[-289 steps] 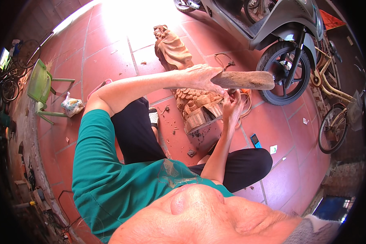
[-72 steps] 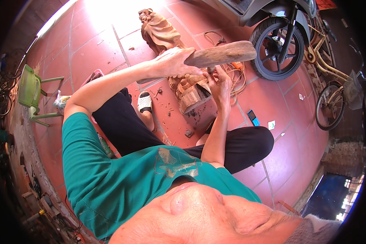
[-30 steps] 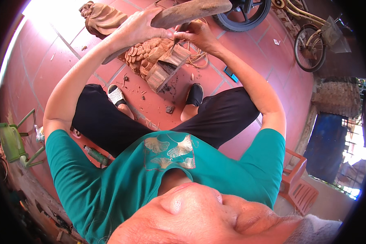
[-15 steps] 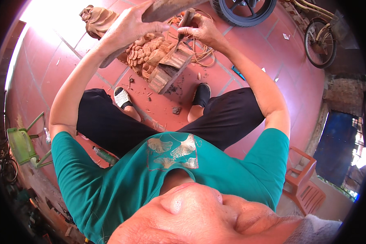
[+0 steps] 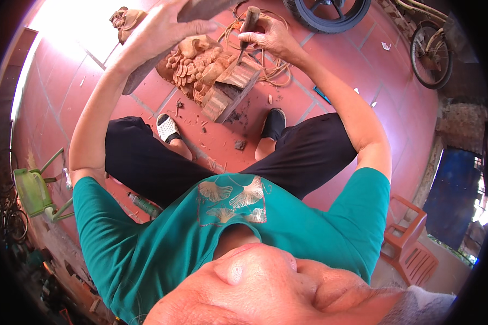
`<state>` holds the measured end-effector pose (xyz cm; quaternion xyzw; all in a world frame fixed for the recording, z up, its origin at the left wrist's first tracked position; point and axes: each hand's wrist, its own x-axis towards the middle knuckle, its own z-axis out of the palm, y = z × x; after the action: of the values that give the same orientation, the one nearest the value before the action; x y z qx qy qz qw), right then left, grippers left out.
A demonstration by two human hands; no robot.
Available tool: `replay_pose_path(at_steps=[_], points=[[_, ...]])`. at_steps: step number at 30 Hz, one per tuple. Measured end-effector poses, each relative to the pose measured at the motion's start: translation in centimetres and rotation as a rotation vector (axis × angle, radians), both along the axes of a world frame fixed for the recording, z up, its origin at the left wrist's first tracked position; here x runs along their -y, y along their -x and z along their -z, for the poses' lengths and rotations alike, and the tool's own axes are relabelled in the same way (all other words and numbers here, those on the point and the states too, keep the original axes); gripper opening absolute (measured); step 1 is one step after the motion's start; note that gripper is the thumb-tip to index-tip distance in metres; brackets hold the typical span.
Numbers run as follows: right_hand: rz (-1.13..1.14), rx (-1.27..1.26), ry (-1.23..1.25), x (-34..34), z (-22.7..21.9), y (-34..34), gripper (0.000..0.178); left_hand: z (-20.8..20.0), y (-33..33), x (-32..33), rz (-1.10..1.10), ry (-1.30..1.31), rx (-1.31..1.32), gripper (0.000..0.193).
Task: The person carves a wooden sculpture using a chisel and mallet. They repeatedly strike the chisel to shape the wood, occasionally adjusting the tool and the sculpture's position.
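Observation:
My left hand point(image 5: 160, 32) is closed around a long grey-brown piece of wood point(image 5: 148, 74), its thumb stretched out to the right. The wood sticks out on both sides of the hand, and one end leaves the upper edge of view. In my right hand point(image 5: 271, 38) is a chisel point(image 5: 250, 20), gripped by its wooden handle. The chisel's dark shaft points down at a carved wooden piece point(image 5: 198, 65) with scale-like and rounded relief. The carving's squared, blocky end point(image 5: 229, 93) faces me, just below the tip. Whether the tip touches it I cannot tell.
A second carved figure point(image 5: 129, 24) stands at the far left. Coiled hose or cord point(image 5: 276, 73) lies right of the carving, below a motorcycle wheel point(image 5: 331, 16). Wood chips litter the red tiles between my feet. A green stool point(image 5: 32, 189) and reddish plastic chair point(image 5: 406, 244) flank me.
My left hand has shifted a little to the left and up, with the piece of wood in it. My right hand keeps the chisel at the carving's blocky end, almost unmoved.

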<state>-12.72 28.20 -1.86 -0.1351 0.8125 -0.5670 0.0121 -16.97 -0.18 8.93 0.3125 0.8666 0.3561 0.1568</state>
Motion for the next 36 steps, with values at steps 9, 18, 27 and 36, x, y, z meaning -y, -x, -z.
replay_pose_path(at_steps=[9, 18, 27, 36], points=[[0.037, -0.056, -0.12, 0.3, -0.3, 0.0, 0.026, 2.6, -0.3, -0.1, 0.088, -0.003, -0.42, 0.072], [0.013, 0.053, 0.076, -1.0, -0.9, -0.4, 0.026, 1.3, 0.6, 0.5, 0.06, -0.232, -0.119, 0.063], [0.02, -0.098, -0.218, -0.2, -1.6, -0.2, 0.027, 1.7, -1.2, -0.6, 0.094, 0.043, -0.341, 0.073], [0.021, 0.041, 0.027, -0.9, 0.6, 0.7, 0.032, 0.8, -0.5, -0.8, 0.021, -0.113, -0.3, 0.069]])
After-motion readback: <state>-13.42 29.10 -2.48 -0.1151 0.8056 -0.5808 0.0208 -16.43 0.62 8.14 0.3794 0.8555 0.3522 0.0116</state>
